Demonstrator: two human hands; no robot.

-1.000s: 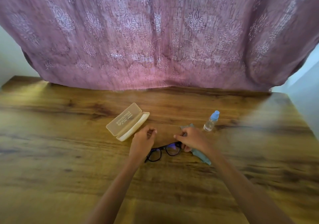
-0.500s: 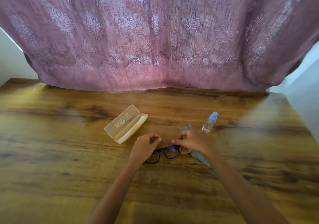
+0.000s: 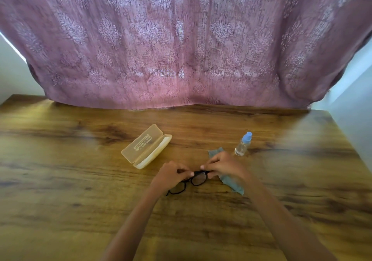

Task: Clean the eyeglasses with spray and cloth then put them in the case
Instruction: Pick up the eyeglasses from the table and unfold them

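Both hands grasp the black eyeglasses point(image 3: 196, 180) near the desk's point(image 3: 60, 180) middle — left hand point(image 3: 171, 175) pinching the bridge side, right hand point(image 3: 223, 165) the right end, over the blue cloth point(image 3: 231, 182). The open case point(image 3: 146, 147) (lid up) lies just far-left; the spray bottle point(image 3: 242, 145) stands far-right. Bare wood spreads to both side edges — a curtain point(image 3: 181, 45) borders the far edge.

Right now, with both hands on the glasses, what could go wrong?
1. The left hand and right hand pinch the eyeglasses by the frame near a lens; fingertips may smudge it.
2. The spray bottle stands upright just beyond the right hand; a reach could tip it.
3. The cloth lies partly under the right hand and may drag along.
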